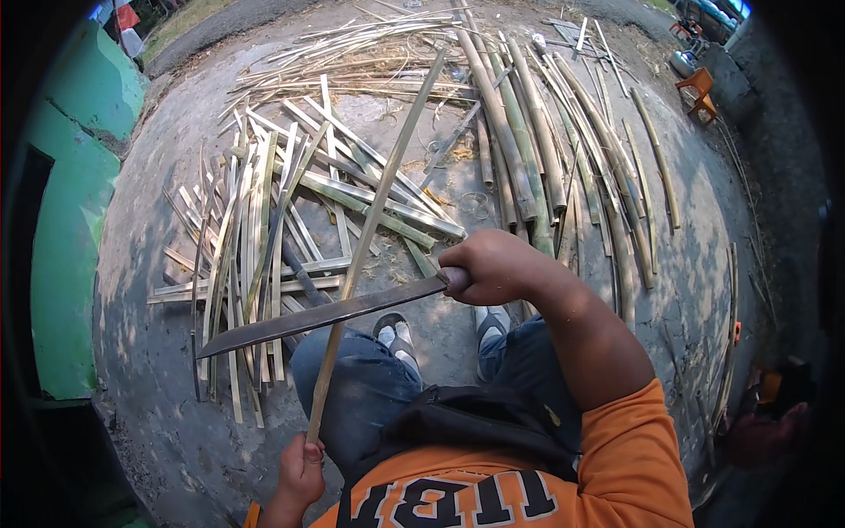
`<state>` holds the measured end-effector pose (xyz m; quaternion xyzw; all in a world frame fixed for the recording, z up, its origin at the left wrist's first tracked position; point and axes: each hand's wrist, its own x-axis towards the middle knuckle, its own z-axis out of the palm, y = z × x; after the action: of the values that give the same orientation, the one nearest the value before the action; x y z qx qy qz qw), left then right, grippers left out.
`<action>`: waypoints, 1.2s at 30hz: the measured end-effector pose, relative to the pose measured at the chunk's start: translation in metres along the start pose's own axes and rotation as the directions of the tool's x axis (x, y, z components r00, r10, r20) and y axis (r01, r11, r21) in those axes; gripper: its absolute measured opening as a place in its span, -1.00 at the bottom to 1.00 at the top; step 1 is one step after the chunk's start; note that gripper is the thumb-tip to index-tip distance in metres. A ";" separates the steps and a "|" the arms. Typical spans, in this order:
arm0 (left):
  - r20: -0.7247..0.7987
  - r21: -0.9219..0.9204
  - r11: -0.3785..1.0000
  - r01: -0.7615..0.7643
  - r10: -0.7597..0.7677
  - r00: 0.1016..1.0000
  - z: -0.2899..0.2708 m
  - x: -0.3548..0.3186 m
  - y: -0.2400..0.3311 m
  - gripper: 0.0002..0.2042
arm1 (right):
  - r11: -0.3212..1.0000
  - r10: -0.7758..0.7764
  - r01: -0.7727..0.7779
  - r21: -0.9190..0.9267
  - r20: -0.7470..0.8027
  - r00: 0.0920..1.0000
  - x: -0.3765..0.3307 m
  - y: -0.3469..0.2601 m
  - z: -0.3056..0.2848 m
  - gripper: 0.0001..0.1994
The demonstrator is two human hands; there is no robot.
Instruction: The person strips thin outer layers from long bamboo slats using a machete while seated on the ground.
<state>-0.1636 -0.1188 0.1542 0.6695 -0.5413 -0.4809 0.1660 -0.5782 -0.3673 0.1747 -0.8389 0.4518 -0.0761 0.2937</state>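
My right hand (pixel 488 267) is closed round the handle of a long machete (pixel 326 314), whose dark blade points left across my thighs. The blade crosses a long bamboo strip (pixel 374 216), lying over it in this view; whether the two touch I cannot tell. At its lower end the strip is gripped by my left hand (pixel 301 471), thumb along it. From there it slants up and away to the right, past the split bamboo on the ground.
Split bamboo slats (pixel 255 238) lie in a loose heap ahead on the left. Whole bamboo poles (pixel 506 123) stretch away on the right, and more thin strips (pixel 352 66) lie beyond. A green wall (pixel 75 211) stands at left, an orange chair (pixel 700 92) at far right.
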 end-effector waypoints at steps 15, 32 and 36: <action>0.029 0.081 0.977 -0.196 0.194 0.981 0.020 0.049 0.011 -0.36 | 0.974 0.216 -0.210 0.084 -0.074 0.974 -0.065 -0.001 -0.005 -0.79; -0.185 0.299 0.916 -0.266 0.329 0.926 0.024 0.040 0.008 -0.33 | 0.984 0.131 -0.097 0.147 -0.241 0.962 -0.067 -0.002 0.045 -0.65; -0.191 0.318 0.902 -0.291 0.362 0.912 0.030 0.038 0.017 -0.31 | 0.990 0.142 -0.132 0.051 -0.281 0.949 -0.080 -0.007 0.033 -0.62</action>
<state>-0.2002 -0.1499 0.1344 0.6394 -0.6848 -0.2769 0.2132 -0.6070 -0.2864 0.1626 -0.7812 0.5451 -0.1823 0.2438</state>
